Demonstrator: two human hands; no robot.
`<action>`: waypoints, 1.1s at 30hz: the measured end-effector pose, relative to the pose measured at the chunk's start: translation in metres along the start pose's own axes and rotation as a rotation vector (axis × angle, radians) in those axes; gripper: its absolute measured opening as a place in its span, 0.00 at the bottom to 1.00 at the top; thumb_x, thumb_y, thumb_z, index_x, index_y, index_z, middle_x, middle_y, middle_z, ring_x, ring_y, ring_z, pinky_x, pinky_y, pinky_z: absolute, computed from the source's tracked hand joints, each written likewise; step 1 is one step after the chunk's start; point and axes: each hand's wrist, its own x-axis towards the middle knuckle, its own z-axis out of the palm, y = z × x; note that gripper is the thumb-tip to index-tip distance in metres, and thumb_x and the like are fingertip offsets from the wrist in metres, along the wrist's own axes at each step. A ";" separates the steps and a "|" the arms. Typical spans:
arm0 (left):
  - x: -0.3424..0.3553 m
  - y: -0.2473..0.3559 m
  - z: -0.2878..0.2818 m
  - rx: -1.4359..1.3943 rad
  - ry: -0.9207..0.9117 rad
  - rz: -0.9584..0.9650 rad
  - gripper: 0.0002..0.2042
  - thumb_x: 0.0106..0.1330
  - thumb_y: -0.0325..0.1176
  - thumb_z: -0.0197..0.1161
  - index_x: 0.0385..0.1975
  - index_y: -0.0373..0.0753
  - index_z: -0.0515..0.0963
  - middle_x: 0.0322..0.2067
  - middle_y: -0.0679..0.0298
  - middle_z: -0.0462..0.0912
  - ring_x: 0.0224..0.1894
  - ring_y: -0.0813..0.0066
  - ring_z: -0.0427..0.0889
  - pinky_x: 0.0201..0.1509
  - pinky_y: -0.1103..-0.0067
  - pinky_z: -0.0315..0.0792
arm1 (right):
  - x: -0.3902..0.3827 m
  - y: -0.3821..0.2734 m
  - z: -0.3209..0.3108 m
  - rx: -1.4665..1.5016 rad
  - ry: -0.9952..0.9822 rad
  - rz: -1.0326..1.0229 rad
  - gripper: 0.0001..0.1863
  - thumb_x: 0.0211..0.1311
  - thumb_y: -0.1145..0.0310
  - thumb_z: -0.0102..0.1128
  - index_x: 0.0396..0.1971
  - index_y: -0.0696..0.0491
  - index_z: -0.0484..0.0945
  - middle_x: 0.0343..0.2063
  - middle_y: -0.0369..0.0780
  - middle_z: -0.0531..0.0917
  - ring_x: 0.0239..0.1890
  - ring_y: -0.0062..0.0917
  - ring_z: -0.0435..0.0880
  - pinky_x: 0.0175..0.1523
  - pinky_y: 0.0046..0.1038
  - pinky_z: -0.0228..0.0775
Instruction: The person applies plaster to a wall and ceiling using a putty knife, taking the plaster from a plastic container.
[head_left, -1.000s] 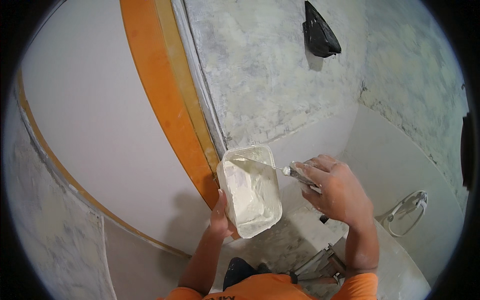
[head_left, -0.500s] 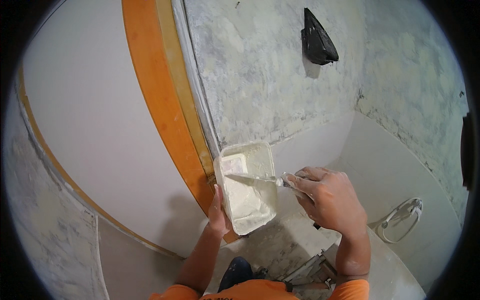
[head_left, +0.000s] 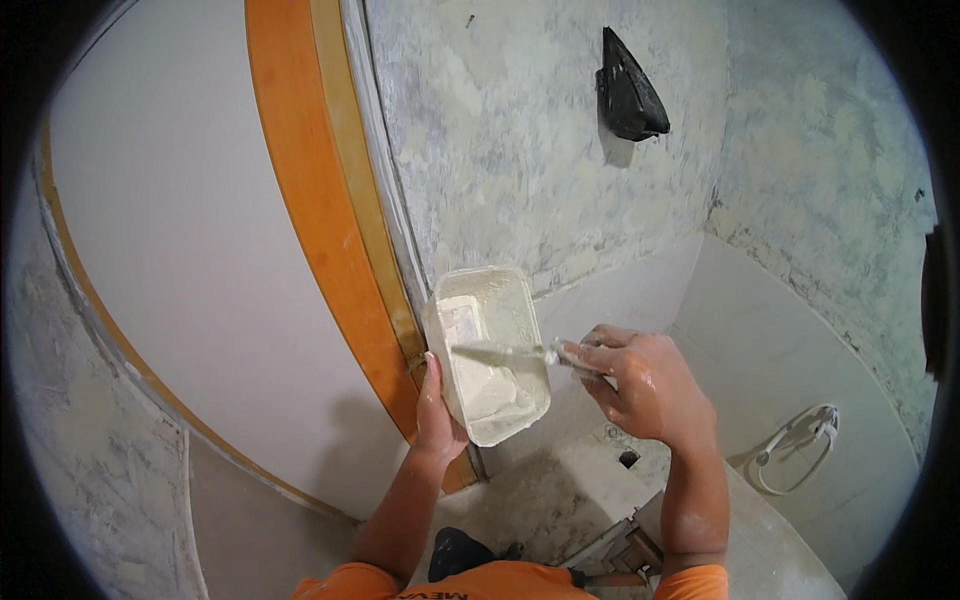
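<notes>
- Basically: white plastic tub (head_left: 490,355) of white filler paste, held out in front of the chest, close to the orange door frame (head_left: 320,220) and the patchy grey wall (head_left: 520,140).
- Handling, my read: thin-walled tub, so light but flexy; the paste adds some weight and smears the rim, so probably slippery. Best gripped from under or along the long side, not by a corner.
- Left hand (head_left: 437,415) does that: cupped at the tub's near-left edge, thumb up along the side wall. The other fingers are hidden beneath; can't tell their spread.
- Right hand (head_left: 645,385) is curled tight around the handle of a putty knife (head_left: 505,353), fingers pressed together, no gap showing.
- Blade lies flat across the tub opening, tip towards the left wall, touching the paste. Stiff metal, coated in filler.
- Further out: black bracket (head_left: 628,92) high on the wall, white hose loop (head_left: 800,445) on the pale surface to the right.
</notes>
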 end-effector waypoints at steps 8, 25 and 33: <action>0.004 -0.003 0.000 -0.003 -0.058 0.017 0.36 0.77 0.61 0.36 0.71 0.36 0.58 0.64 0.52 0.69 0.64 0.56 0.73 0.70 0.62 0.66 | 0.004 0.000 0.001 -0.058 0.220 0.040 0.20 0.56 0.74 0.62 0.51 0.49 0.83 0.35 0.40 0.82 0.36 0.39 0.83 0.39 0.38 0.75; 0.022 -0.031 0.021 -0.009 -0.021 0.003 0.31 0.76 0.60 0.41 0.65 0.41 0.67 0.57 0.58 0.77 0.58 0.63 0.78 0.64 0.65 0.71 | -0.010 -0.017 -0.013 -0.200 0.053 0.093 0.22 0.58 0.73 0.59 0.54 0.49 0.81 0.33 0.41 0.80 0.35 0.37 0.85 0.37 0.36 0.77; 0.056 -0.021 0.014 -0.188 -0.162 0.119 0.32 0.77 0.60 0.40 0.68 0.41 0.65 0.58 0.55 0.76 0.57 0.58 0.78 0.63 0.62 0.73 | -0.010 -0.033 -0.001 -0.224 -0.136 0.051 0.21 0.58 0.75 0.56 0.53 0.54 0.80 0.34 0.45 0.80 0.34 0.40 0.85 0.37 0.40 0.78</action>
